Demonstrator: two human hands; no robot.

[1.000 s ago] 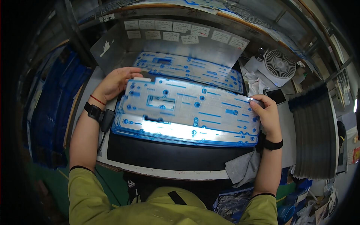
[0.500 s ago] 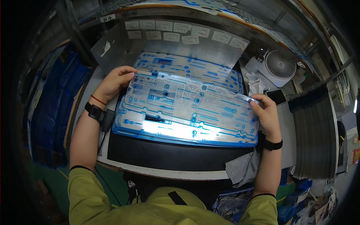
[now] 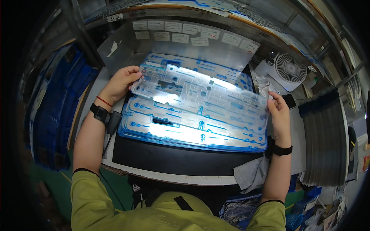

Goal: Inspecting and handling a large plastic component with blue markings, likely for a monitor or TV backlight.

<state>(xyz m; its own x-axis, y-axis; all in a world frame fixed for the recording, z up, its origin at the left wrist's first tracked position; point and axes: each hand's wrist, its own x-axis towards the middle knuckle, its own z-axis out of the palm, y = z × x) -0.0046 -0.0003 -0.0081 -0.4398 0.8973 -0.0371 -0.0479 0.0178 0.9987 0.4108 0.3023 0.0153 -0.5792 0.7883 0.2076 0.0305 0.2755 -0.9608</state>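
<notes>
A thin clear plastic sheet (image 3: 227, 101), pierced by slots and holes, is held up by its two short ends. My left hand (image 3: 124, 79) pinches its left end between thumb and fingers. The right end is gripped by my right hand (image 3: 279, 111) near its upper corner. Beneath the sheet lies a stack of transparent sheets with blue edges and blue markings (image 3: 177, 135), partly covered by it. Behind, a second group of blue-marked sheets (image 3: 227, 69) rests against the metal panel, its lower part hidden. Bright light glares off the plastic.
Black mat (image 3: 169, 161) covers the bench front; a grey cloth (image 3: 252, 173) hangs over its edge. A white fan (image 3: 290, 68) stands far right beside a dark phone-like slab (image 3: 284, 101). A tall sheet stack (image 3: 322, 138) is at right, blue sheets (image 3: 58, 111) at left. Paper labels line the metal panel (image 3: 123, 48).
The clear sheet is tilted up and its lower edge has lifted farther off the stack. My right hand has shifted slightly right; the camera view has moved a little.
</notes>
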